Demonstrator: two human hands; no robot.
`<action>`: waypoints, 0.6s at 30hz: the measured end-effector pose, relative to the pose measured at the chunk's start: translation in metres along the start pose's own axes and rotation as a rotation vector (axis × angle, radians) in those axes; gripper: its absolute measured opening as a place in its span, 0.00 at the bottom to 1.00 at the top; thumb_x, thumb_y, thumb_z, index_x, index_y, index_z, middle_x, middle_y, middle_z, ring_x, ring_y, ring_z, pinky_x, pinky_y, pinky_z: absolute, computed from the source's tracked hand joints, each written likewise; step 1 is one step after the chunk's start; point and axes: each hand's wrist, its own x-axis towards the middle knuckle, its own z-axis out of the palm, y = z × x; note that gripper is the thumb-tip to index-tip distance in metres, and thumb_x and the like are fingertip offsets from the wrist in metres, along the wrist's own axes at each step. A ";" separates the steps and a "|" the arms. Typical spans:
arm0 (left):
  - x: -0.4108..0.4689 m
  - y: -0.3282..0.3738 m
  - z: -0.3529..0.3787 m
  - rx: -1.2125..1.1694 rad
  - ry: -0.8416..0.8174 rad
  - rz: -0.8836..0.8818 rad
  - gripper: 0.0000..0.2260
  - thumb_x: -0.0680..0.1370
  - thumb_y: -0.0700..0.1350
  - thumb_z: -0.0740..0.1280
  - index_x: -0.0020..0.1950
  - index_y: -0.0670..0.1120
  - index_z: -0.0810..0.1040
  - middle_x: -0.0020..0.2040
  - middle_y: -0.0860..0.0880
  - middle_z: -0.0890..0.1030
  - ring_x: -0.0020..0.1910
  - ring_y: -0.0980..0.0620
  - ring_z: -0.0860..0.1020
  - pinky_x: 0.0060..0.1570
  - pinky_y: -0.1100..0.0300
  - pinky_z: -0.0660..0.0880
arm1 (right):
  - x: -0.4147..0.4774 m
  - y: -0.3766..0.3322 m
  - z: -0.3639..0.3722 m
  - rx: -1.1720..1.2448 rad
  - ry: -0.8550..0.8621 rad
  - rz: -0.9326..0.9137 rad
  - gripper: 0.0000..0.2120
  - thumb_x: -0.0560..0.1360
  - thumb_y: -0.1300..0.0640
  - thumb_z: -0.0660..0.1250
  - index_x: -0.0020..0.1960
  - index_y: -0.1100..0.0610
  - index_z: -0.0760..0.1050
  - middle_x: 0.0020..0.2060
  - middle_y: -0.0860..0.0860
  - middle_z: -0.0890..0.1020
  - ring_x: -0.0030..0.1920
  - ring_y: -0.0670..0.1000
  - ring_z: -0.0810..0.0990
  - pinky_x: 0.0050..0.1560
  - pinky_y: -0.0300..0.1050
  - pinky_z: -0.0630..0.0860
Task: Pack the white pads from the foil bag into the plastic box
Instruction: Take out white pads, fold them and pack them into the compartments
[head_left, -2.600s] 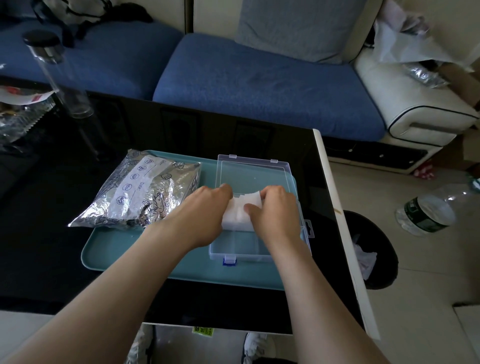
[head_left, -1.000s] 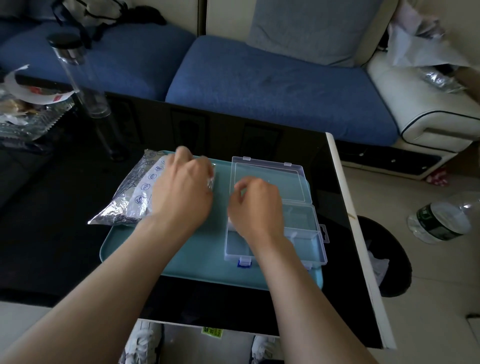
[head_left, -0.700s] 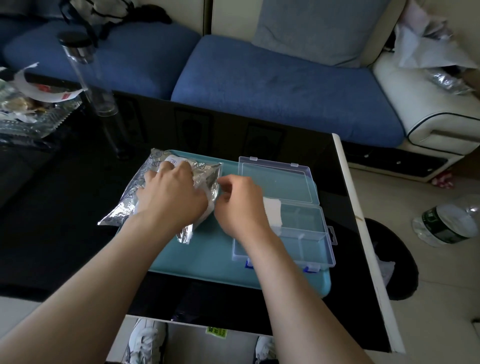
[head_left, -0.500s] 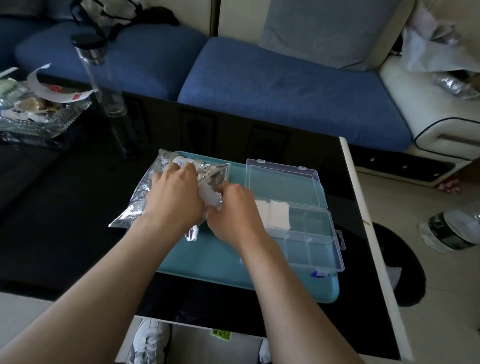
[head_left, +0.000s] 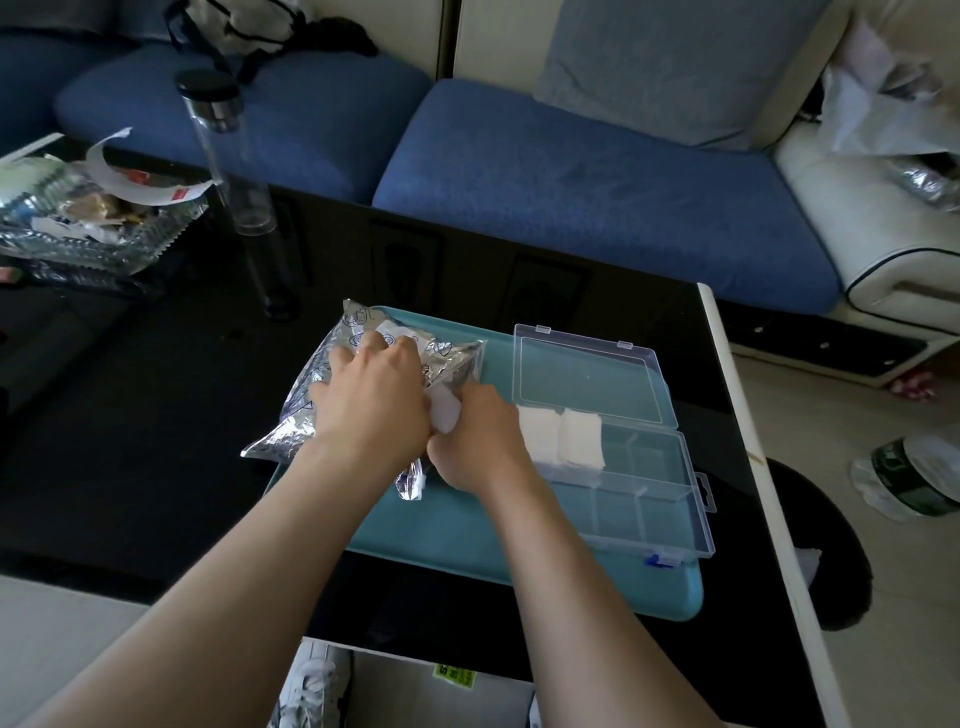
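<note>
The silver foil bag lies on the left of a teal tray. My left hand grips the bag near its open right end. My right hand is at that opening and pinches a white pad that sticks out between the two hands. To the right stands the clear plastic box, lid open and laid back. Two white pads sit side by side in its far-left compartments.
A tall clear bottle with a black cap stands behind the tray. A glass dish with wrappers is at the far left. The black table's right edge runs close to the box. A blue sofa is behind.
Both hands left the box after placing pads there and went to the foil bag. My left hand took hold of the bag and my right hand now pinches a pad at its opening.
</note>
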 end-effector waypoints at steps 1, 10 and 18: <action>-0.001 0.001 -0.001 0.016 -0.005 -0.004 0.15 0.79 0.47 0.69 0.64 0.46 0.75 0.65 0.44 0.72 0.70 0.35 0.67 0.59 0.38 0.70 | -0.002 -0.001 -0.003 0.014 0.010 0.003 0.02 0.78 0.61 0.65 0.46 0.57 0.74 0.56 0.60 0.81 0.58 0.64 0.78 0.44 0.43 0.66; -0.002 0.002 0.003 0.061 0.011 0.001 0.16 0.80 0.52 0.71 0.65 0.49 0.74 0.65 0.45 0.69 0.68 0.37 0.66 0.53 0.42 0.65 | 0.006 -0.004 -0.009 0.705 -0.023 0.190 0.07 0.75 0.65 0.66 0.46 0.54 0.76 0.40 0.60 0.86 0.37 0.59 0.84 0.52 0.66 0.84; 0.003 0.003 0.004 0.043 -0.010 -0.019 0.13 0.83 0.51 0.67 0.64 0.47 0.74 0.67 0.43 0.67 0.68 0.35 0.65 0.53 0.41 0.66 | 0.004 0.006 -0.013 0.774 -0.049 0.186 0.04 0.76 0.68 0.75 0.47 0.62 0.82 0.40 0.60 0.85 0.32 0.54 0.85 0.43 0.52 0.87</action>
